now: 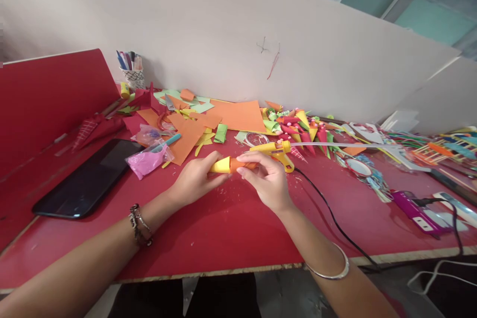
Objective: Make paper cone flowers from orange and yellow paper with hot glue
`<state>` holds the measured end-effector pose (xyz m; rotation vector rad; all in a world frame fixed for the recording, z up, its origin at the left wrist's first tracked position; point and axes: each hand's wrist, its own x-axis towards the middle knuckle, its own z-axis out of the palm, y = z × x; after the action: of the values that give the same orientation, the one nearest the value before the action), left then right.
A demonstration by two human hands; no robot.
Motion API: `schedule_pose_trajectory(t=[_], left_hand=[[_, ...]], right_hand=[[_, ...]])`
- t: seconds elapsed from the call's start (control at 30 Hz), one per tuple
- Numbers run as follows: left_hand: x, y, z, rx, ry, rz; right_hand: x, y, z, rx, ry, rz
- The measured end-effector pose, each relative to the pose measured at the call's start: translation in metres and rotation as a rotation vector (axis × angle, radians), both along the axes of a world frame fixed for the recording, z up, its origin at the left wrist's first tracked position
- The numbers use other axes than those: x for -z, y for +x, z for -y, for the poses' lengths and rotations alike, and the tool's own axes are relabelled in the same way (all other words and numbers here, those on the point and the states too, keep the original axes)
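My left hand (pixel 197 179) pinches a small rolled yellow paper piece (pixel 220 165) between thumb and fingers. Its right end meets a rolled orange paper piece (pixel 238 164), which my right hand (pixel 268 179) grips from the other side. Whether one roll sits inside the other or they only touch, I cannot tell. Just behind my right hand lies a yellow glue gun (pixel 276 149), with a long clear glue stick (pixel 335 144) sticking out of its back. Orange paper scraps (pixel 186 139) and a green paper roll (pixel 220 133) lie beyond my hands.
A black phone (pixel 89 179) and a pink plastic packet (pixel 147 159) lie at left. Scissors (pixel 169 103) rest among scraps. Colourful paper cones (pixel 298 126) are heaped behind the glue gun. Its black cord (pixel 331 213) runs right, near a purple power strip (pixel 421 213). A pen cup (pixel 133 77) stands behind.
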<state>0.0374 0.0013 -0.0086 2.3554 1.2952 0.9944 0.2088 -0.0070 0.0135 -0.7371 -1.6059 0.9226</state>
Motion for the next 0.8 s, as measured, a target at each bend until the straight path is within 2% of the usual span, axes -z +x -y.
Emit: schedule_pose_trajectory(t=[0.23,0.33,0.6,0.8], left_hand=[[-0.0020,-0.0046,-0.0013,0.014,0.058,-0.044],[-0.0026,-0.0077,-0.0030,0.039,0.066,-0.074],[-0.0045,-0.0077,-0.0012,0.067,-0.020,-0.138],[-0.0049,-0.0063,-0.0003,0.095,-0.068,-0.174]], right_hand=[[-0.0015,0.0020,-0.0013,-0.016,-0.104,0.013],[-0.0009,0.0017,-0.0014,-0.031,-0.102,0.033],[-0.0032,0.0018,0.0042,0.078,0.211,0.257],[-0.0056,0.0011,0.0060,0.050,0.228,0.302]])
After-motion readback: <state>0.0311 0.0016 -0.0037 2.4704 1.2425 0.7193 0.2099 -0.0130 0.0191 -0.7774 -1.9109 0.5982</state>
